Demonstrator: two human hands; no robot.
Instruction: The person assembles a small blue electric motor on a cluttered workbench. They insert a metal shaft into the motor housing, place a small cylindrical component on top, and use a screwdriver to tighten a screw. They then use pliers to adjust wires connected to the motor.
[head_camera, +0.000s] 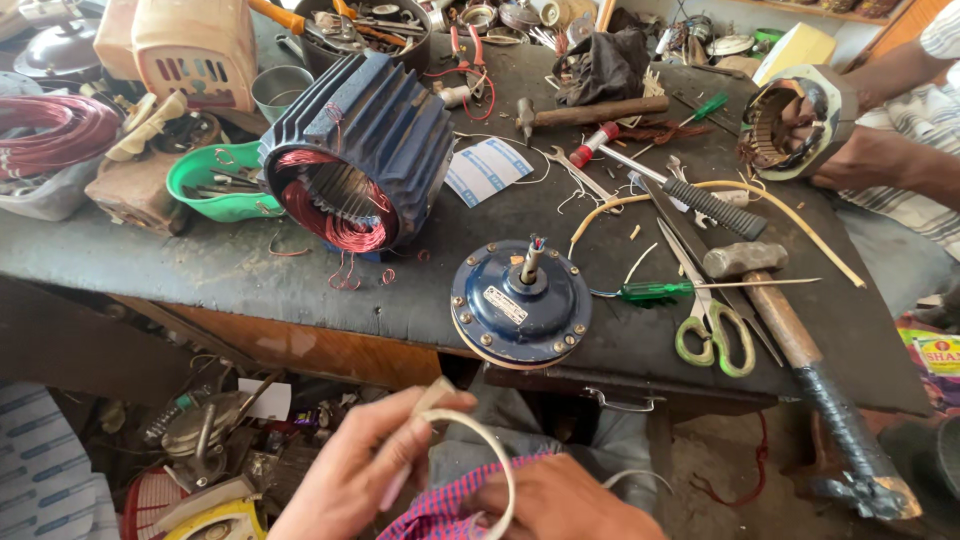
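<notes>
Sleeving (490, 440), thin, pale, judged light and limp, was pinched near its end by left hand (365, 470); right hand (560, 500) gripped its loop.

A round motor cover (518, 305) is set at the near edge of the workbench (200, 265), with a finned motor housing (360, 150) behind it to the left. To the right, scissors (712, 330) are laid beside a hammer (790, 330). Below the edge, a sleeve strip (480, 440) is held between both hands.
</notes>
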